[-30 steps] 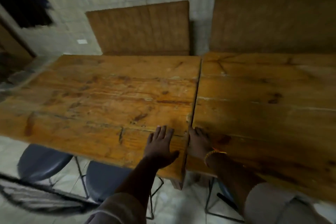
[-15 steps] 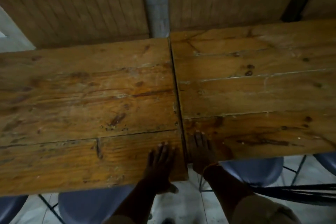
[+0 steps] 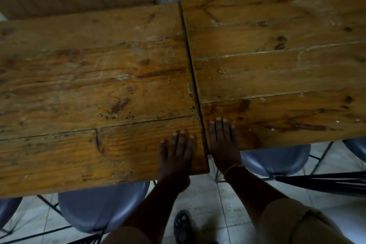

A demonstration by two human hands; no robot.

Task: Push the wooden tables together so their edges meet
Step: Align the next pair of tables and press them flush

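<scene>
The two wooden tables sit side by side with only a thin dark seam (image 3: 193, 77) between them, running from the far wall side down to the near edge. The left worktop (image 3: 89, 85) juts further toward the person than the right worktop (image 3: 277, 77), so their near edges form a step at the seam instead of one straight line; the far edges look offset the same way. The left hand (image 3: 177, 156) lies flat on the near corner of the left worktop, palm down, fingers spread and holding nothing, just beside the seam. The right hand (image 3: 223, 142), with a thin orange band (image 3: 233, 167) at the wrist, lies flat in the same way on the right worktop, just across the seam, also holding nothing. Judging by this, the closing step is almost done: the side edges appear to meet or nearly meet along their length, though the dim light does not let me say whether a sliver of gap remains. The next move probably calls for a firm inward press to check that the seam is tight, and perhaps a slide of one worktop forward or back to bring the near edges level. Blue chair seats (image 3: 103, 204) tucked beneath may catch the table legs if either top is shifted.
</scene>
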